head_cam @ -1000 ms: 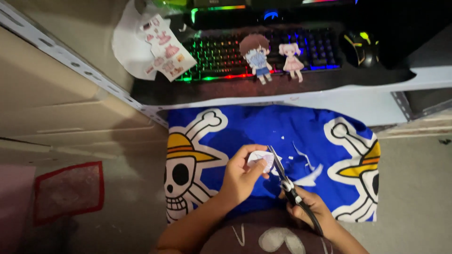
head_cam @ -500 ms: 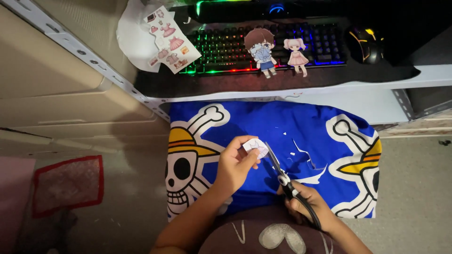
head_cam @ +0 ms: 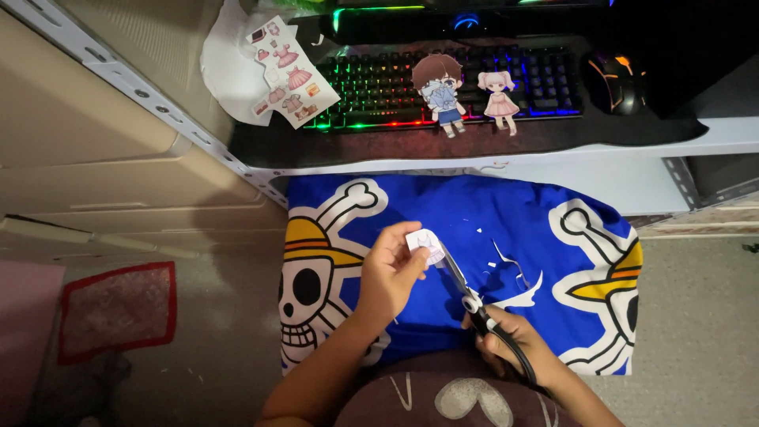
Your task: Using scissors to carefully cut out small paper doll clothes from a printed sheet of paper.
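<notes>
Scissors [head_cam: 466, 289] blades partly hidden behind paper cutout [head_cam: 424, 244]; handles buried in right hand [head_cam: 506, 344]. Cutout's drawing too small to tell.

This is a home room, a personal computer corner used for paper crafts. At twelve o'clock a backlit rainbow keyboard [head_cam: 443, 83] sits on a dark desk mat, with a gaming mouse [head_cam: 619, 79] at one o'clock and two paper dolls [head_cam: 466, 93] propped against the keys. A paper-doll clothing sheet [head_cam: 286, 73] lies at eleven o'clock. A blue skull-and-crossbones cloth [head_cam: 474, 213] covers the centre; beige drawers [head_cam: 103, 182] stand at nine o'clock.
</notes>
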